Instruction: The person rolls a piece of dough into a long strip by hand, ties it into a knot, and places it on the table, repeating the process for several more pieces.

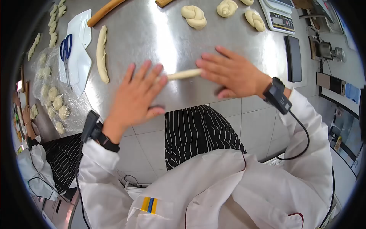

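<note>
A thin rope of dough [184,74] lies on the steel table between my two hands. My left hand [139,93] rests flat over its left end, fingers spread. Over the right end lies my right hand [230,72], also flat with its fingers stretched out. Both palms face down and cover the ends of the rope. A thicker dough strip [101,55] lies to the left of my left hand. Beyond my hands sit a knotted dough piece [194,17], another dough knot [227,8] and a smaller twisted piece [254,20].
A wooden rolling pin [105,12], blue-handled scissors [66,47] and a white plastic scraper sheet [80,57] lie left. Plastic wrap [78,110] covers several dough balls. A digital scale [280,19] and a black phone [293,59] sit right. Another person [38,164] works at far left.
</note>
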`<state>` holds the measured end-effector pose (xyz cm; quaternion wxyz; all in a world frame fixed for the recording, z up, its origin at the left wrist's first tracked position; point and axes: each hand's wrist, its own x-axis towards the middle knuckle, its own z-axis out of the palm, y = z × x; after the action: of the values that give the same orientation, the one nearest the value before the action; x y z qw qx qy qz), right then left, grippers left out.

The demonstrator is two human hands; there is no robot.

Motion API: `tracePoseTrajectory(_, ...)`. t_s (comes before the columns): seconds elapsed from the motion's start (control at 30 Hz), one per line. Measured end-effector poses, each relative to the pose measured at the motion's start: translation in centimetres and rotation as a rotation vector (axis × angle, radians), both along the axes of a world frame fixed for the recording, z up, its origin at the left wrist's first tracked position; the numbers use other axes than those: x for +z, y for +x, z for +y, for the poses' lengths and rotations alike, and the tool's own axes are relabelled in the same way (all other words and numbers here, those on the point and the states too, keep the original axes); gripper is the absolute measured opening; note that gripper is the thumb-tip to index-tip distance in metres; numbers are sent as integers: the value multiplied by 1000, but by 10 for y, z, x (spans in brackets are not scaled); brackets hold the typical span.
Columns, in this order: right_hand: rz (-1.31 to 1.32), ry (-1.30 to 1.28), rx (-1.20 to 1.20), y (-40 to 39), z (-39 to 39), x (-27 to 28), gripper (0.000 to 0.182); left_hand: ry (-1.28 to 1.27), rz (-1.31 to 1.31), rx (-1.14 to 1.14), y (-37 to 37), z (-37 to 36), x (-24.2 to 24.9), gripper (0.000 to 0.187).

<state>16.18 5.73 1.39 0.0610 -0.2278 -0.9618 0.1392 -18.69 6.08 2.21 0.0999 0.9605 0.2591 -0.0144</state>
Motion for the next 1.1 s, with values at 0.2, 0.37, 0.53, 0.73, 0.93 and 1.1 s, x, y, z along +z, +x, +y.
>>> tracePoseTrajectory(0.2,60,34,-307,-11,13,0,52,12,-172,250,15,-1,-4,64)
tracePoseTrajectory(0.37,344,161,-271,-20,1,0,31,-56,-388,213,3,-10,-9,33)
tracePoseTrajectory(0.53,61,-1075,-309,-8,2,102,26,-464,-378,130,35,-30,113,25)
tracePoseTrajectory(0.73,-779,-665,-295,-22,35,252,43,-650,-407,-328,87,-25,123,54)
tracePoseTrajectory(0.93,9,451,-318,-48,-27,331,26,175,-848,-70,147,33,144,44)
tracePoseTrajectory(1.1,897,109,-503,-133,-113,281,30,366,-1555,-396,184,13,249,38)
